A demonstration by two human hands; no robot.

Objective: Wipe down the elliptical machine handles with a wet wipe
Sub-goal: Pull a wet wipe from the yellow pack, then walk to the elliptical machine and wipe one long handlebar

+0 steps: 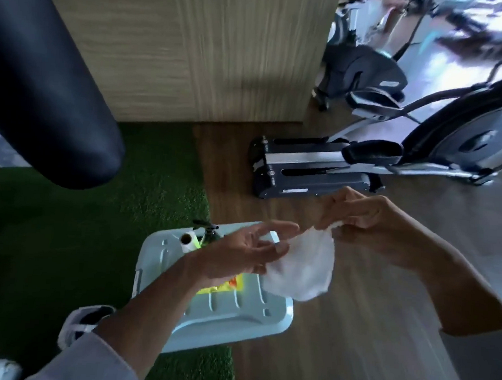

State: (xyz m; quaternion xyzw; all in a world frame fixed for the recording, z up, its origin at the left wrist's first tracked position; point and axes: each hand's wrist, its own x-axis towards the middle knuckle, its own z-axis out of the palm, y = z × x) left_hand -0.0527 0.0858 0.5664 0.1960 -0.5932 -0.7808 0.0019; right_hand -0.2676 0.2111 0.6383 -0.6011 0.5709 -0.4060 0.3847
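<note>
Wet wipe (301, 266): hung centre frame.
Right hand (371, 223): pinched its top corner.
Left hand (240, 253): fingers spread, touching its lower edge.
Elliptical machine (393, 145): upper right.

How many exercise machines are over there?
2. One grey-and-black elliptical machine stands on the wooden floor at right; a second dark machine sits behind it, blurred, possibly a mirror reflection. Others may be hidden.
</note>
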